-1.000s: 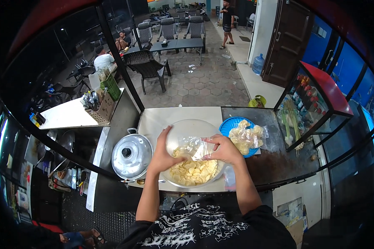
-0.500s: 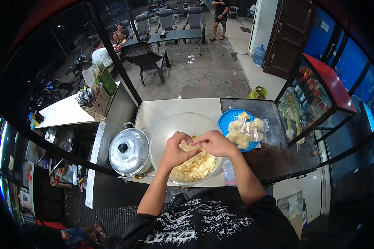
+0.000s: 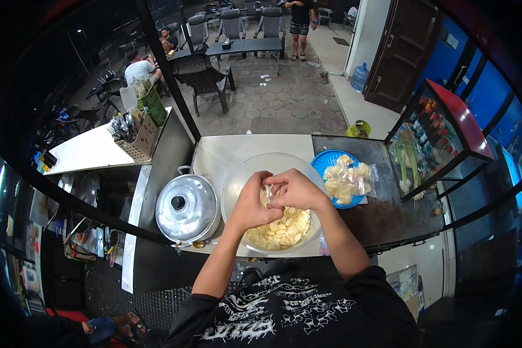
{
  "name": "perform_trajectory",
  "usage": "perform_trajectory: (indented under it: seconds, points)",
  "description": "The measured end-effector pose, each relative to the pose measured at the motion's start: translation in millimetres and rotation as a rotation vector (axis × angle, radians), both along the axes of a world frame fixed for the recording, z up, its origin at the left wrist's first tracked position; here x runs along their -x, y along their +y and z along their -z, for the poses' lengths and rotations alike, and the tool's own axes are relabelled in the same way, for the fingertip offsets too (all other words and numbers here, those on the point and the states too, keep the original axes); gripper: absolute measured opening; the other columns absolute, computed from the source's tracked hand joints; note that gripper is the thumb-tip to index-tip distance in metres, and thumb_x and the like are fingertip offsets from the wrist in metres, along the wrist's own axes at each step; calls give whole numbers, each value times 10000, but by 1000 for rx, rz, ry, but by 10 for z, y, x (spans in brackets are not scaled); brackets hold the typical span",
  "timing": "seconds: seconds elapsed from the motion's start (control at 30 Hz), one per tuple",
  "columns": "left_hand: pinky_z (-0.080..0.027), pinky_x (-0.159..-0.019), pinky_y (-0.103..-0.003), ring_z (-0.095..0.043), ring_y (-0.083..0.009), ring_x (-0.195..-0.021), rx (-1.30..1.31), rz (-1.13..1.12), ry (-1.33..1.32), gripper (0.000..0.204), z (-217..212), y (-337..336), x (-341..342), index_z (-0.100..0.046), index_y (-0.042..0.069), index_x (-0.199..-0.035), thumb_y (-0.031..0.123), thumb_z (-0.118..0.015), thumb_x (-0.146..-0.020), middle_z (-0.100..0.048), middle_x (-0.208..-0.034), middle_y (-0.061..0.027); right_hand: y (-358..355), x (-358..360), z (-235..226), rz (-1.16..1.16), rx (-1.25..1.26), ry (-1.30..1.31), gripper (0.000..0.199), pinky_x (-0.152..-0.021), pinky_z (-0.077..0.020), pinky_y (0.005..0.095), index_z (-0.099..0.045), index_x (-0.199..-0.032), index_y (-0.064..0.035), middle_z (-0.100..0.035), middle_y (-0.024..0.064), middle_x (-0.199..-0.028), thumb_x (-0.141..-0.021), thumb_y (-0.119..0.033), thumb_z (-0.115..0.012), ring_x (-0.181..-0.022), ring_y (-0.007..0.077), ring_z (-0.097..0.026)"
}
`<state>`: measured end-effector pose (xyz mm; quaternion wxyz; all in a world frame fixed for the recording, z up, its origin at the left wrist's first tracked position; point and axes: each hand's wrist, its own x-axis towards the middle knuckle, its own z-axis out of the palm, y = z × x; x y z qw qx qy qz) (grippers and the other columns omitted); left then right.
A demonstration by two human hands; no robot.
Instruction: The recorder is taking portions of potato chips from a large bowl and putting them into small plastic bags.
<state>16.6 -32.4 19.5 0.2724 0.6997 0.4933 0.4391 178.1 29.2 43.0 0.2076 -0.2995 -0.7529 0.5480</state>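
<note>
Over a large translucent bowl [image 3: 236, 174] my two hands meet, fingertips together. Pinched between them is the gathered top of a small clear plastic bag [image 3: 268, 190]; the rest of it is mostly hidden behind the fingers. My left hand [image 3: 250, 203] grips it from the left with closed fingers. From the right, my right hand [image 3: 298, 188] has its thumb and fingers bent in on the same plastic. Pale yellow, thin round chips [image 3: 281, 232] lie in the near part of the bowl. Right of it, a blue plate [image 3: 325, 159] carries filled clear bags of chips [image 3: 347, 178].
A lidded metal pot [image 3: 187, 211] stands close left of the bowl. At the right is a glass case [image 3: 446, 139] with bottles and green stalks. A cutlery basket [image 3: 134, 145] sits on the left counter. Beyond the counter, a person [image 3: 300, 26] stands near tables and chairs.
My hands have drawn closer together, fingers now pinching at the bag's top, where a gap showed between them before. The standing person has stepped slightly left and lowered one arm.
</note>
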Motion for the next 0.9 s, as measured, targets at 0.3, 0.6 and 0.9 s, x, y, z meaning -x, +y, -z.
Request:
perform_trajectory:
  seconds: [0.3, 0.6, 0.9]
  points:
    - [-477, -822, -358, -615, -324, -899, 2, -84, -63, 523, 124, 62, 176, -549, -29, -1039, 117, -735, -573, -622, -952, -194, -101, 182, 34, 187, -287, -109, 318, -596, -452, 258, -670, -1043, -62, -607, 33, -685, -728, -66, -621, -618, 100, -559]
    - [-411, -712, -239, -487, -86, -771, 14, -94, -493, 365, 312, 74, 462, -513, 56, -965, -42, -718, -679, -485, -821, 14, 268, 388, 183, 225, 163, 171, 121, -515, -474, 287, -614, -841, -32, -605, 53, -715, -766, -56, -523, -597, 122, -577]
    - [-366, -743, -234, -448, -94, -792, 21, -83, -757, 531, 424, -50, 591, -470, 28, -1050, 117, -770, -620, -467, -836, -1, 320, 875, 1955, -8, -242, -912, 807, -996, -409, 438, -442, -1356, -46, -466, 274, -1306, -623, -253, -709, -1259, 402, -414]
